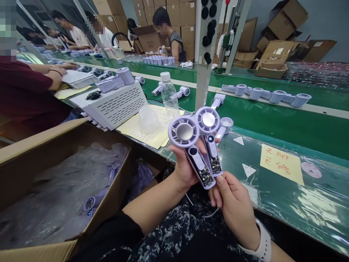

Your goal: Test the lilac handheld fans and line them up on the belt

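Note:
Two lilac handheld fans are side by side in my left hand, whose fingers wrap round their handles. The nearer fan has a dark round display and a bare circuit board along its handle. The other fan shows lit digits on its display, and its board is exposed too. My right hand is closed at the bottom end of that second fan, thumb against its base. A thin grey cable shows below my right hand; where its end goes is hidden.
At the left stands an open cardboard box with plastic bags and fans. A grey metal case, a plastic bottle and a handwritten yellow note are on the bench. More fans line the green conveyor. A co-worker in dark red sits left.

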The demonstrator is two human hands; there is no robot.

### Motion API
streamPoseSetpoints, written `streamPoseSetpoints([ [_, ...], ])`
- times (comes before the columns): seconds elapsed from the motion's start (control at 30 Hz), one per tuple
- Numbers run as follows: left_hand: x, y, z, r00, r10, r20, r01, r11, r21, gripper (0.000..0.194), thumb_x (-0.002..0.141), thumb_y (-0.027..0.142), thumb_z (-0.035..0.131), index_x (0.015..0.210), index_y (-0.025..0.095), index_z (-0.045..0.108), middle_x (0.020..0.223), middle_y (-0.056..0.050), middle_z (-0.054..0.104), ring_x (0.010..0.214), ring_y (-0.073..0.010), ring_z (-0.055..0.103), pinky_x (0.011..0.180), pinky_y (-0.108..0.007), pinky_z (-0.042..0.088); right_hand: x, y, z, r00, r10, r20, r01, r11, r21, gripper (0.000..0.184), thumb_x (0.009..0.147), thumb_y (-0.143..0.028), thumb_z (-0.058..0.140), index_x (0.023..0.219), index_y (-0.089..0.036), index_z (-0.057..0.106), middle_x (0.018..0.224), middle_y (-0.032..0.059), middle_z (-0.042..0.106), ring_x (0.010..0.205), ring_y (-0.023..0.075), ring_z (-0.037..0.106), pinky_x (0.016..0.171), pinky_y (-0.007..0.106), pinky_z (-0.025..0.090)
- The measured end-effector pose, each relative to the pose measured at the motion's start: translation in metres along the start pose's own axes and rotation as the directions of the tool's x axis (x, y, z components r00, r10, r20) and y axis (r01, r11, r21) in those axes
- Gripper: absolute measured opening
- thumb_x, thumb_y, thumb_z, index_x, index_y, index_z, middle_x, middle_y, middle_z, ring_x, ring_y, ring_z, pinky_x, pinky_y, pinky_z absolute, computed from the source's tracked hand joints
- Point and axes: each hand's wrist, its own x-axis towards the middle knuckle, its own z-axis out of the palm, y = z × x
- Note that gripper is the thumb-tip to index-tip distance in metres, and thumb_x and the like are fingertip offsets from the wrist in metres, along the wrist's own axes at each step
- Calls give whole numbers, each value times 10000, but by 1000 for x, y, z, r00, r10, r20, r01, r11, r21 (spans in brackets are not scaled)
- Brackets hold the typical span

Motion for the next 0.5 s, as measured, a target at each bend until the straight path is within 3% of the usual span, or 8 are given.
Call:
streamPoseSetpoints([
  [0.13,-7,-9,1,999,26,-20,-24,997,79,762,673,978,512,644,225,624,982,-98,745,982,-323,703,843,-489,617,-4,5,6,997,33,-64,-25,992,120,444,1025,-528,570,695,-234,527,439,-78,443,402,118,452,444,234,377],
  [0.23,-6,-9,0,1000,-10,-19,12,994,106,785,626,1004,516,642,223,595,995,-116,745,1021,-352,698,872,-526,611,-4,4,-1,999,2,-35,-2,1000,6,416,1036,-509,552,735,-225,580,575,-25,562,550,146,541,562,258,464],
  [0.37,2,0,0,997,-28,-75,30,999,30,711,658,929,616,730,222,616,1060,-94,744,1108,-350,690,911,-506,601,8,-9,-31,988,-123,97,140,971,-196,368,1042,-486,515,807,-231,639,925,70,688,866,235,639,787,363,543],
  [0.43,4,7,0,994,27,-103,-24,999,33,590,721,809,691,770,223,642,1117,-81,743,1215,-354,651,975,-501,577,21,-17,-49,977,-215,-10,197,911,-362,380,1026,-497,525,778,-231,637,1125,115,692,1112,313,629,944,469,521],
  [0.5,4,14,-1,998,9,-57,-3,994,105,489,696,676,806,822,219,685,1149,-84,744,1257,-371,630,1007,-505,560,33,-22,-63,928,-321,-188,180,830,-527,321,993,-523,572,913,-236,693,1372,140,615,1371,377,492,1084,567,435],
])
